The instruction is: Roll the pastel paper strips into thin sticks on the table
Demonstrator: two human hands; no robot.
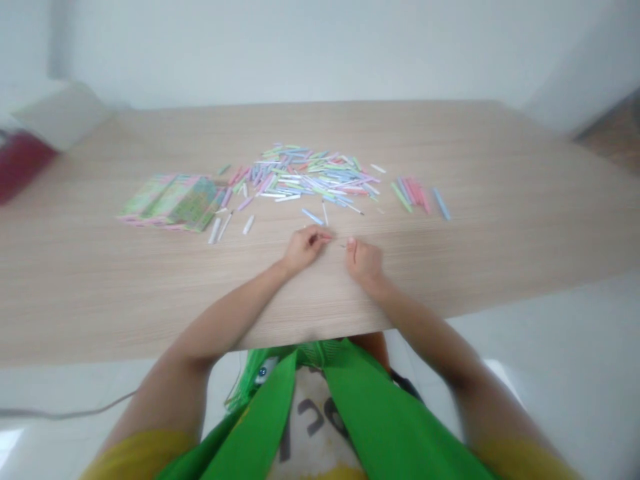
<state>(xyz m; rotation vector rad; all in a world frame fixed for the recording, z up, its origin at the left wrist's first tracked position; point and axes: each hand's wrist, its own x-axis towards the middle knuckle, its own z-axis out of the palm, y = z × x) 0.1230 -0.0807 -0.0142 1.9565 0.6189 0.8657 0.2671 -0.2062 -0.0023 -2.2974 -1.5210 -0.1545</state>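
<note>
Near the middle of the wooden table, my left hand (305,248) is closed in a pinch; whatever it holds is blurred and too small to make out. Just to its right, my right hand (365,260) is curled shut, and a thin dark tip pokes out of it toward the left. A small gap separates the two hands. Beyond them lies a loose pile of slim pastel pen-like sticks (315,177). A blue stick (313,217) and a thin white rod (325,213) lie just past my left hand.
Green and pink patterned packs (170,200) are stacked at the left. Pink and green sticks (413,193) lie in a small row at the right, with a blue stick (442,203) beside it. A pale box (65,113) and a red object (23,163) stand far left.
</note>
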